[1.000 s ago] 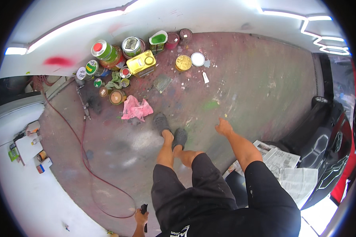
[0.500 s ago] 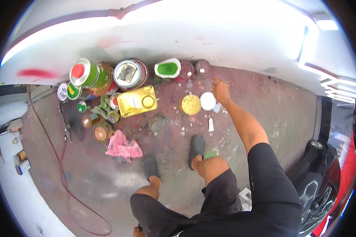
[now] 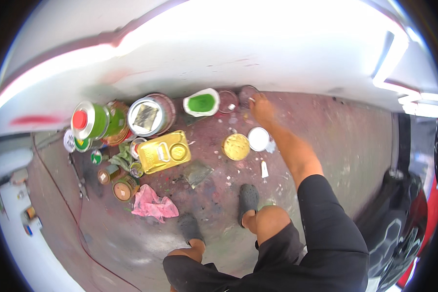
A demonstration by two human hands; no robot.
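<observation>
My right hand [image 3: 262, 109] reaches toward the wall, its curled fingers at the near side of a round, dark reddish can [image 3: 248, 91]. A small white piece shows at the fingertips; whether they pinch it or the can's rim is hard to make out. Beside this can stands a similar reddish round can [image 3: 227, 101]. Nearer to me are an open tin of yellowish paste [image 3: 236, 147] and a round white lid [image 3: 259, 139]. Only a sliver of skin at the lower edge may belong to my left hand [image 3: 173, 289]; its fingers are hidden.
A white tub with green inside [image 3: 202, 102], a gold rectangular can [image 3: 163, 152], a green can with red cap [image 3: 88, 120] and a pink cloth [image 3: 155, 204] lie left. A small white tube [image 3: 264, 169] is on the floor. A hose [image 3: 78, 228] runs left; a dark car part [image 3: 392, 219] stands right.
My right hand has moved left and away from me to the reddish can. The view has tilted up, so my left hand has almost slipped out at the lower edge.
</observation>
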